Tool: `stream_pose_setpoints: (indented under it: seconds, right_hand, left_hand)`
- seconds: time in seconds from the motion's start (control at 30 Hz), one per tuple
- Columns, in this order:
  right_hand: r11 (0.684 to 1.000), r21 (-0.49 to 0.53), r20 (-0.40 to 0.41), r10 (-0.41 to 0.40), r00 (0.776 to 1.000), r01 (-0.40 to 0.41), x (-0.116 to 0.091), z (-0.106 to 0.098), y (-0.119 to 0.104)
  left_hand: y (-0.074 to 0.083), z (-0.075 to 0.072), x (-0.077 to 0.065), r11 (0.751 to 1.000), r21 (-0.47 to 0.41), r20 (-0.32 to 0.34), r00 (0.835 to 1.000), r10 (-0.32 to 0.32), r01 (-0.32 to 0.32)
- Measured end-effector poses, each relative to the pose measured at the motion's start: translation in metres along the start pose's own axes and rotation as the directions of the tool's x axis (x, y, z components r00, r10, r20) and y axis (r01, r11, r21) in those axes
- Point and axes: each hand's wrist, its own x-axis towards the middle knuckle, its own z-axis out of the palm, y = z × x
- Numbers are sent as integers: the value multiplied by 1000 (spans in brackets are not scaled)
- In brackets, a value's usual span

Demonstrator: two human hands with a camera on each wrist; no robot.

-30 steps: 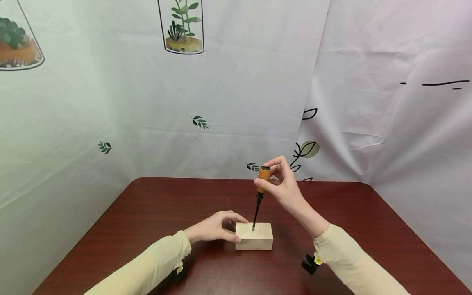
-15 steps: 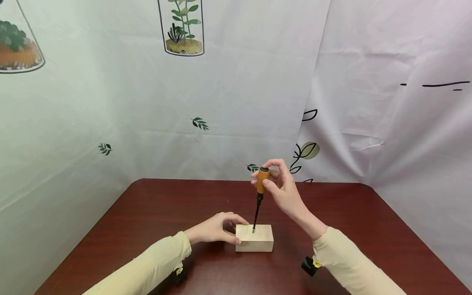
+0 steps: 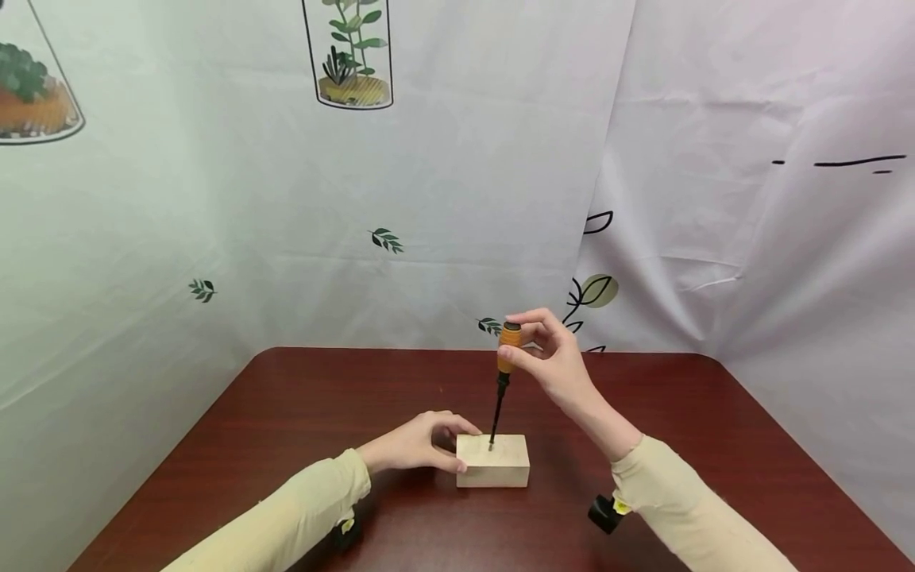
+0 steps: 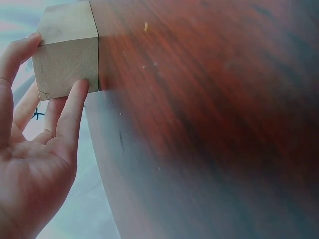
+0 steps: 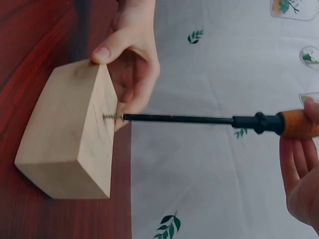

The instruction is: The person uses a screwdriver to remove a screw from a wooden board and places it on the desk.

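Note:
A pale wooden block (image 3: 506, 453) rests on the dark red table. My left hand (image 3: 411, 441) grips its left end, thumb on the near side and fingers toward the far side. Partly sunk in the block's top face stands a screw (image 5: 110, 117), its threads showing in the right wrist view. The screwdriver (image 3: 497, 403) meets the screw head with its black shaft, almost upright and leaning slightly. My right hand (image 3: 561, 361) holds its orange handle (image 3: 509, 347) between thumb and fingers, one finger resting at the dark cap on top.
The table (image 3: 343, 389) spreads out around the block. Behind it hangs a white cloth (image 3: 457, 175) printed with leaves and plant jars. Under each sleeve a small black wrist camera (image 3: 606, 514) sticks out.
My right thumb and fingers have shifted round the screwdriver handle, one way and then back. The left hand and the block have kept their places.

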Motion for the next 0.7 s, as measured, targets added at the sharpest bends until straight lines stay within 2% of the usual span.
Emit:
stream_pose_setpoints:
  seconds: [0.23,0.4,0.63,0.7]
  right_hand:
    - [997,-37,41,-63,997,64,-2,3,3]
    - [993,-11,49,-113,992,113,-2,7,5]
    - [998,-68,-4,16,1000,-16,-1,8,5]
    - [997,-66,-7,29,1000,-29,0,7,4]
  left_hand:
    - [-1,0,-1,1000,-9,5,1000,8,-8]
    - [-1,-1,-1,1000,17,-10,1000,9,-9]
    - [-2,0,-1,1000,7,-15,1000,26,-26]
    - [-3,0,0,1000,6,-14,1000,27,-27]
